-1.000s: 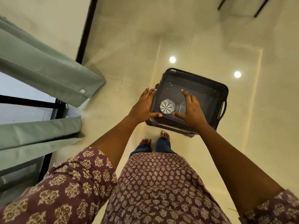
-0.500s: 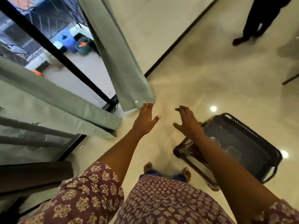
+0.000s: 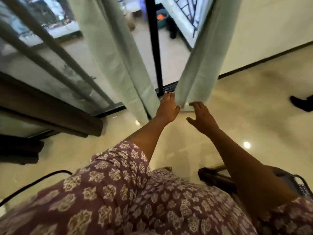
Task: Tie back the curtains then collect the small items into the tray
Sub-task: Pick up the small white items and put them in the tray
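Two pale green curtains hang in front of a glass door. The right curtain (image 3: 201, 61) ends just above the floor, and the left curtain (image 3: 116, 53) hangs beside it. My left hand (image 3: 167, 107) is open, its fingers at the bottom left edge of the right curtain. My right hand (image 3: 202, 117) is open too, with its fingertips at that curtain's lower hem. Neither hand holds anything. The dark tray (image 3: 298, 185) sits on the floor at the lower right, mostly hidden behind my right arm.
A black door frame bar (image 3: 155, 48) stands between the curtains. A brown curtain (image 3: 47, 111) bunches at the left. A black cable (image 3: 33, 184) runs over the glossy floor at the lower left. Another person's dark foot (image 3: 301, 104) is at the right edge.
Both hands left the tray on the floor and reached up and forward to the bottom of the right curtain. My view turned from the tray toward the door.
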